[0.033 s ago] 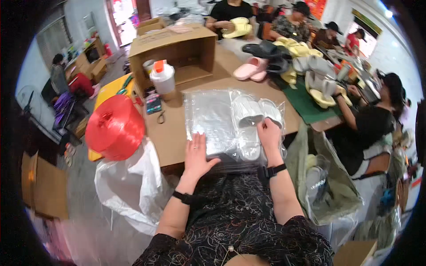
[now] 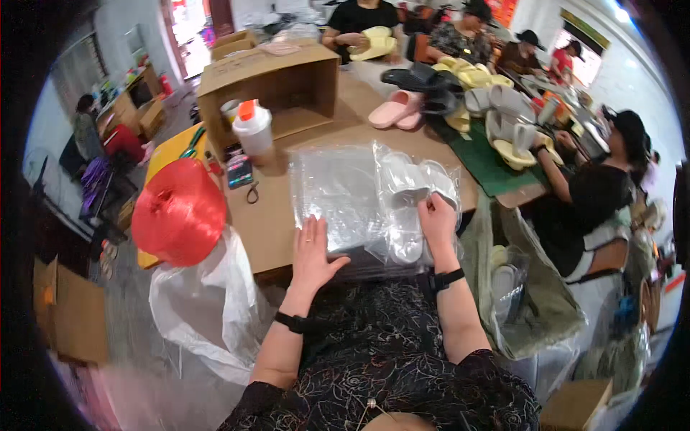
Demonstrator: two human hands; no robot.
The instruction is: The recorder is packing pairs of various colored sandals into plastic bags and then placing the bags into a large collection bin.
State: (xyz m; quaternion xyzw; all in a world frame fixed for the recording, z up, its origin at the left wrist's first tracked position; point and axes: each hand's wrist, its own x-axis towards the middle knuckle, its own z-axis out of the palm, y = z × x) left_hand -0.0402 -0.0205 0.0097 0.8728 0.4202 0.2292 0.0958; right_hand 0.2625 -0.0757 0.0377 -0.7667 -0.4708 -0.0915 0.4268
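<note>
A pair of white slide slippers (image 2: pixel 404 188) lies in a clear plastic bag (image 2: pixel 383 161) on the right side of the brown table top (image 2: pixel 269 241) in front of me. Next to it on the left is a stack of flat clear plastic bags (image 2: pixel 334 183). My left hand (image 2: pixel 311 255) lies flat on the lower left of this stack, fingers stretched and thumb out. My right hand (image 2: pixel 437 224) is closed over the slippers' right side, its fingers pinching the bag's plastic; the fingertips are partly hidden.
A cardboard box (image 2: pixel 269 86), lidded cup (image 2: pixel 251 133), phone (image 2: pixel 239 169) and red twine roll (image 2: pixel 180 212) are at left. Pink slippers (image 2: pixel 397 109), other slippers and a green mat (image 2: pixel 471 161) lie farther right. An open sack (image 2: pixel 535 316) stands right; co-workers sit beyond.
The whole view has shifted slightly, so the table things sit a little farther left. Both my hands keep nearly the same place and hold.
</note>
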